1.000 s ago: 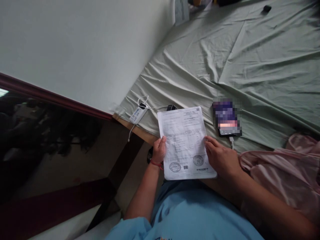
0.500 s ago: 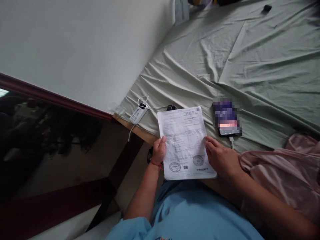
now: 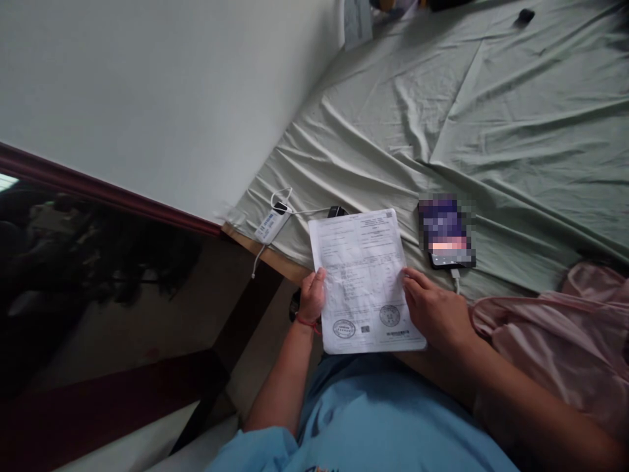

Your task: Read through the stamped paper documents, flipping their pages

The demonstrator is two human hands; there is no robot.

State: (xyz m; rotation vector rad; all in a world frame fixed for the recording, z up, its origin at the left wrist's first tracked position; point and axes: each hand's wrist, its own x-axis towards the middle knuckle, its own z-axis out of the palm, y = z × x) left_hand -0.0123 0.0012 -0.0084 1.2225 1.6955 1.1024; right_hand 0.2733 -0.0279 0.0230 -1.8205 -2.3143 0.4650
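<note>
A white printed sheet of paper (image 3: 362, 269) with two round stamps near its lower edge is held up over the near edge of a bed. My left hand (image 3: 311, 298) grips the sheet's left edge, thumb on top; a red string circles that wrist. My right hand (image 3: 432, 309) holds the sheet's right edge, fingers resting on the page. A phone (image 3: 446, 231) with a lit screen lies on the sheet of the bed just right of the paper, a white cable plugged into its near end.
The bed (image 3: 491, 111) is covered in wrinkled pale green cloth. A white charger block (image 3: 271, 224) with cable lies at its near left corner. Pink fabric (image 3: 565, 328) is bunched at the right. A white wall (image 3: 147, 92) and a dark glossy cabinet (image 3: 88, 275) stand at the left.
</note>
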